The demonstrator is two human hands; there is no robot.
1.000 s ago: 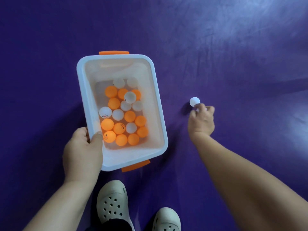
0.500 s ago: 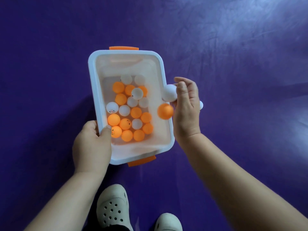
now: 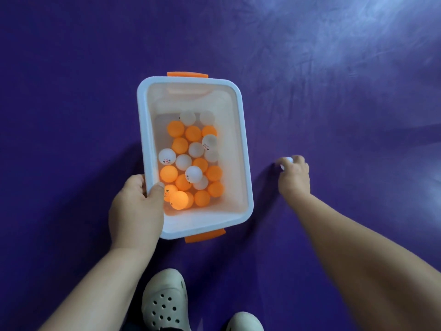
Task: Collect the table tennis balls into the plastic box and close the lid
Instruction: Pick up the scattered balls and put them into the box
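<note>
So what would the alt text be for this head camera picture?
Seen from above, a person's left hand grips the rim of an open white plastic box part-filled with orange and white balls, while the right hand curls round a white ball down at the purple floor. Pale clogs show at the bottom edge.

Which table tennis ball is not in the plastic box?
The white ball gripped by the right hand, to the right of the plastic box; all others lie inside it.
</note>
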